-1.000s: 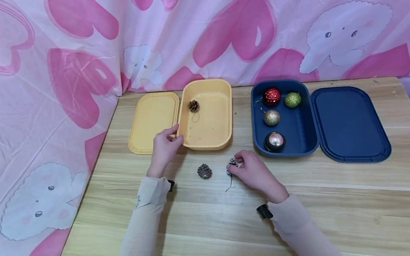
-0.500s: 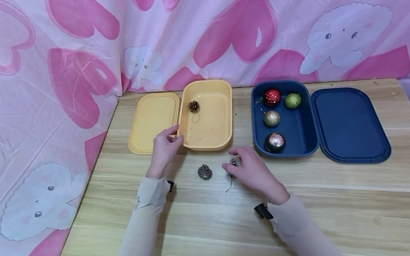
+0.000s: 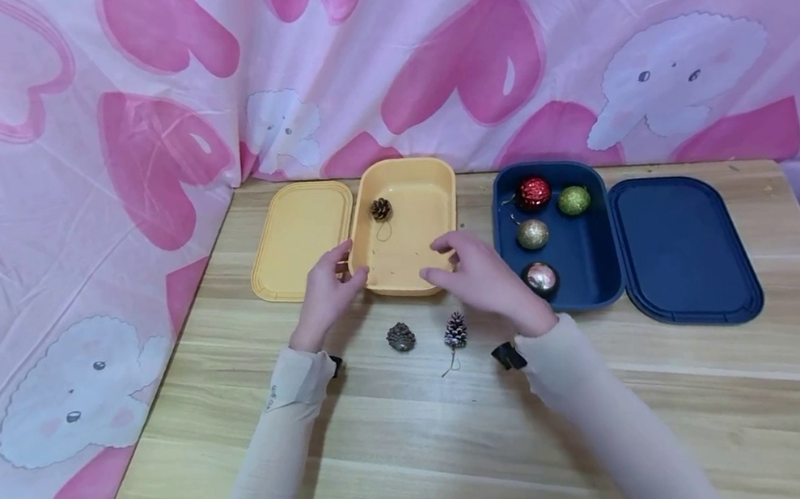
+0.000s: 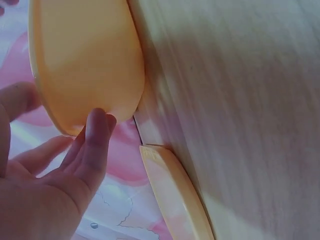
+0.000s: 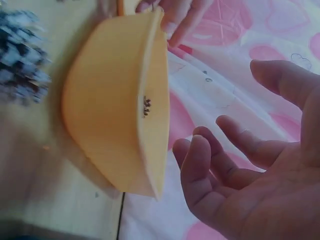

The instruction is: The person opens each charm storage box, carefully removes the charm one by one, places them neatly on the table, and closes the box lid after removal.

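In the head view my left hand (image 3: 327, 294) is at the near left corner of the yellow box (image 3: 416, 235). Its fingertips (image 4: 96, 122) touch the outer wall in the left wrist view, the thumb spread towards the rim. My right hand (image 3: 483, 277) hovers by the near right corner with relaxed fingers and nothing in them. Inside the yellow box lies a brown pinecone (image 3: 380, 209) with a string loop. Two more pinecones are on the table in front: a grey-brown pinecone (image 3: 401, 337) and a white-tipped pinecone (image 3: 456, 331) trailing a string.
A navy box (image 3: 584, 263) on the right contains a red bauble (image 3: 533, 192), a green bauble (image 3: 574, 200), a gold bauble (image 3: 533, 234) and a shiny pinkish bauble (image 3: 540, 277). Flat beside the boxes lie a yellow lid (image 3: 302, 239) and a navy lid (image 3: 685, 248). A pink curtain (image 3: 322, 62) hangs behind.
My right hand has let go of the white-tipped pinecone and moved up to the yellow box's near right corner. My left hand stays at the left corner, its thumb and fingers spread wider.
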### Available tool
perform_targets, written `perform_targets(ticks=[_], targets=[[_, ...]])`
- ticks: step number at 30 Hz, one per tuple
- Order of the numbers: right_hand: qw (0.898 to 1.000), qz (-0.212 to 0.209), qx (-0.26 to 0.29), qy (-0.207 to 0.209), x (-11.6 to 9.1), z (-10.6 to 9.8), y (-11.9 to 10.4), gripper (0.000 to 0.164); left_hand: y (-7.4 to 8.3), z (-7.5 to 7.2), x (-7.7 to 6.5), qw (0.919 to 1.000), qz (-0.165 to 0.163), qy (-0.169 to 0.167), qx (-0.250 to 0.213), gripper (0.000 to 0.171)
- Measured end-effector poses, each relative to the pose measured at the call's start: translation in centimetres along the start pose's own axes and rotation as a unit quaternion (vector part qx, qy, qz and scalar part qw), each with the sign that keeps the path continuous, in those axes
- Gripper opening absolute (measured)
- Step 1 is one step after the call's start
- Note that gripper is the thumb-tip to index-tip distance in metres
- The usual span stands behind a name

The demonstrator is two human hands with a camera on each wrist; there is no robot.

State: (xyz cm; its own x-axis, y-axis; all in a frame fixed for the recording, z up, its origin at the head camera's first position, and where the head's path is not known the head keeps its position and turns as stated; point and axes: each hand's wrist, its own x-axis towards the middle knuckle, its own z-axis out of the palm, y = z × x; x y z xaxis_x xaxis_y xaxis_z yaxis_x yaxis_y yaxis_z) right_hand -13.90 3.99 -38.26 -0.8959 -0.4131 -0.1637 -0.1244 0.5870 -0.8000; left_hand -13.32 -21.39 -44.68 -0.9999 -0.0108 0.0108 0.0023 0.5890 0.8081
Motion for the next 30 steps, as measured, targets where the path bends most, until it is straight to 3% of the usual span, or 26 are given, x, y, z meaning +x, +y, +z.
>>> perform_targets(ticks=[6, 17, 30], targets=[[1.000, -0.023, -0.001, -0.001, 3.4, -0.6, -0.8, 0.054, 0.0, 0.2, -0.1, 0.9990, 0.025, -0.016, 0.033, 0.073], [0.998, 0.005, -0.037, -0.047, 8.7, 1.4, -1.3, 0.068, -0.2, 0.0, -0.2, 0.9969, 0.014, -0.053, 0.057, 0.089], [0.986, 0.021, -0.111, -0.123, 11.8, 1.4, -1.8, 0.075, 0.3, -0.2, 0.0, 0.9921, 0.020, -0.072, 0.101, 0.090]])
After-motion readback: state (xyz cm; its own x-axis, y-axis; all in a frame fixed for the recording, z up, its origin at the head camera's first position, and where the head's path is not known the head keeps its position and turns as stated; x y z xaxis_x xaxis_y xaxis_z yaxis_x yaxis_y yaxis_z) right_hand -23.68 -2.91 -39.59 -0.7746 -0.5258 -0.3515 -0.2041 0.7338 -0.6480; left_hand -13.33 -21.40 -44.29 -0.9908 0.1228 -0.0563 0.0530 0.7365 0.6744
